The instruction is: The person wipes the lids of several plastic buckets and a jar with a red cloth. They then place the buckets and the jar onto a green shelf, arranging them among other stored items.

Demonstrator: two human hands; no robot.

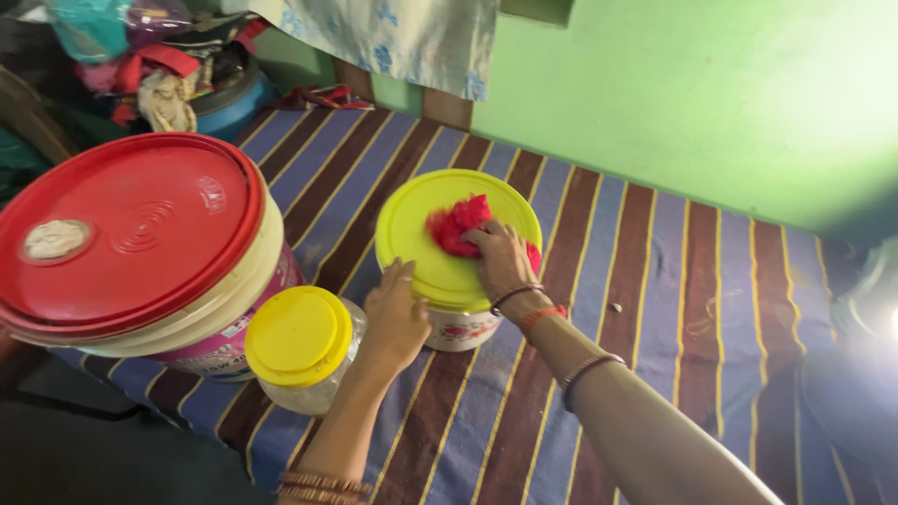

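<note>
A white bucket with a yellow lid (416, 220) stands on a striped cloth. My right hand (500, 262) presses a red rag (458, 224) onto the lid's top. Down at the near side of the bucket, my left hand (393, 318) grips the lid's rim and the bucket wall, fingers curled against them. Bangles circle both wrists.
A large bucket with a red lid (131, 234) stands at the left, and a clear jar with a yellow lid (299, 341) sits just left of my left hand. The striped cloth (655, 309) runs right along a green wall (702, 93). Piled clothes lie at the back left.
</note>
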